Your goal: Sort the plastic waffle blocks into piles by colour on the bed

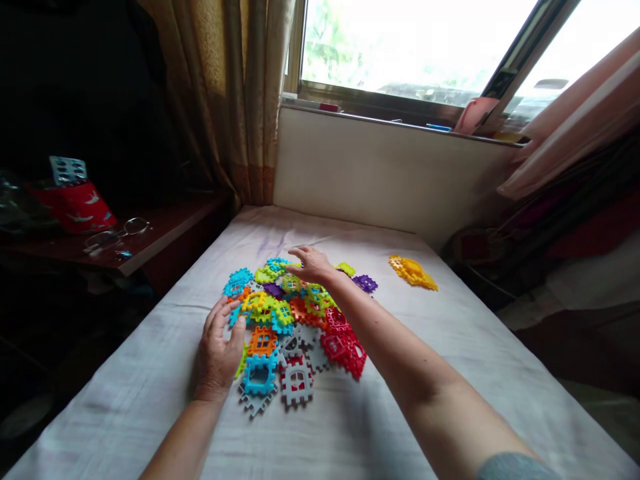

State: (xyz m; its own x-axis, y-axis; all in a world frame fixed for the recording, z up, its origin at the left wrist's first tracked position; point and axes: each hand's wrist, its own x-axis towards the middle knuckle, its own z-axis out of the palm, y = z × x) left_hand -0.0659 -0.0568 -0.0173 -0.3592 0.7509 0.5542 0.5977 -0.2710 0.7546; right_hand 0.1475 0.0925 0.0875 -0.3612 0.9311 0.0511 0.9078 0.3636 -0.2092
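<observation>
A heap of colourful plastic interlocking tiles [270, 310] with notched edges lies on the white sheet. My left hand [220, 347] rests at the heap's left side, fingers apart, beside the blue and orange tiles. Over the far part of the heap reaches my right hand [313, 265], its fingers stretched out and nothing seen in them. Nearest me are a blue tile [260, 375] and a grey tile [297, 381]. Red tiles [345, 343] are gathered at the right, partly behind my right forearm. A separate small pile of yellow tiles [413, 272] lies farther right.
A dark red side table [165, 230] at the left bears eyeglasses [120, 233] and a red pouch [80, 207] with a blister pack. Behind the sheet-covered surface [450, 373] stand a pale wall [370, 167], a curtain [245, 100] and a window. Clothes hang at the right.
</observation>
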